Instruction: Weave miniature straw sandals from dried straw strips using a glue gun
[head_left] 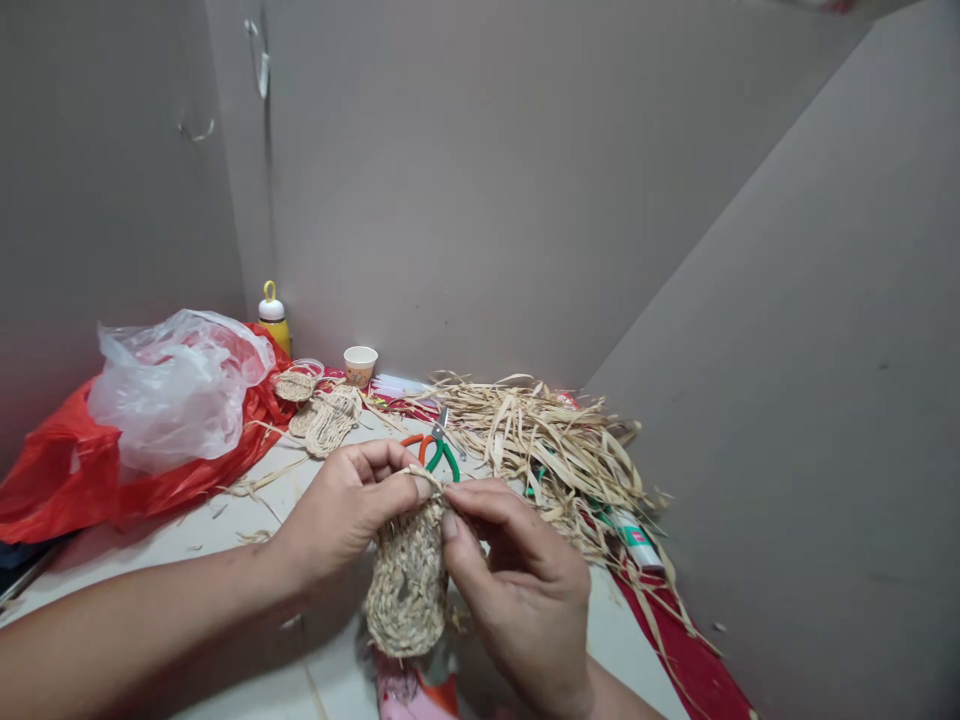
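A woven straw sole (pixel 409 590), long and rounded at its lower end, hangs between my hands above the table. My left hand (pixel 356 500) pinches its upper edge between thumb and fingers, where a strand of straw (pixel 421 477) runs along the rim. At the upper right edge, my right hand (pixel 521 585) is closed, thumb and forefinger pressed at the strand. Whatever lies right between those fingertips is too small to make out. Just beyond my hands lie scissors (pixel 439 445) with orange and green handles. More woven straw pieces (pixel 334 420) rest farther back on the left.
A heap of dry straw strips (pixel 540 440) spreads over the back right, with a white-and-green tube (pixel 636 540) beside it. Red and clear plastic bags (pixel 180 400) fill the left. A paper cup (pixel 361 366) and a yellow bottle (pixel 274 318) stand near the grey wall (pixel 465 200).
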